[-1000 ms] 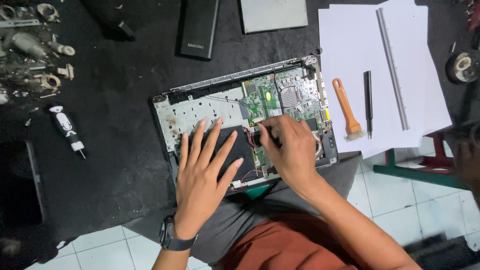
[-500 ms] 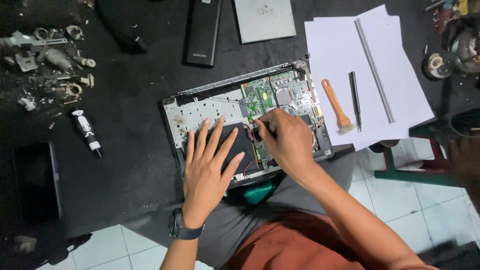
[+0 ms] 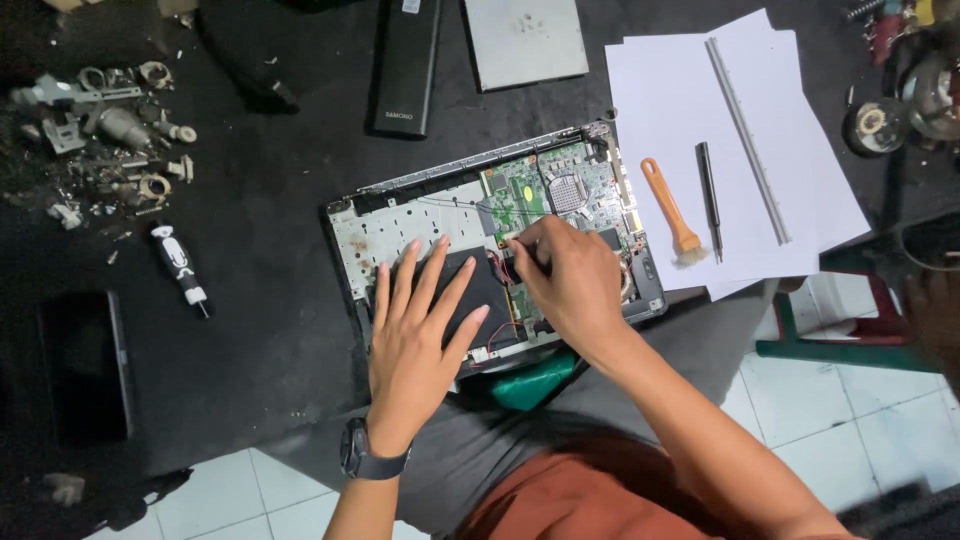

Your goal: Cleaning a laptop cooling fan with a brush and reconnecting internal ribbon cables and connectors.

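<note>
1. Your left hand [image 3: 415,335] lies flat, palm down, with the fingers spread wide over the black panel [image 3: 470,290] in the near half of the opened laptop [image 3: 490,240]. It grips nothing. A dark wristwatch [image 3: 368,462] sits on that wrist.
2. Your right hand [image 3: 570,285] rests on the laptop just right of the left hand. The fingertips [image 3: 520,248] are drawn together at the red and black wires [image 3: 505,268] beside the black panel. You cannot tell from this view whether they pinch a wire or only touch it.
3. The opened laptop lies at the near edge of the black work mat [image 3: 260,260], tilted, with its green circuit board [image 3: 545,195] exposed on the far right side.
4. Compared with half a second ago, both hands keep the same posture and the same place on the laptop. The head camera has shifted slightly, so the whole scene sits a little lower in view.
5. To the left of the laptop, a small black and white driver [image 3: 180,265] lies on the mat. A dark flat device [image 3: 85,365] lies further left.
6. To the right, white paper sheets [image 3: 690,110] carry an orange-handled brush [image 3: 672,212], a black screwdriver [image 3: 709,200] and a long grey strip [image 3: 748,140].
7. At the far edge lie a black battery pack [image 3: 408,65] and a grey cover plate [image 3: 525,40].
8. Loose metal parts [image 3: 105,125] are heaped at the far left.
</note>
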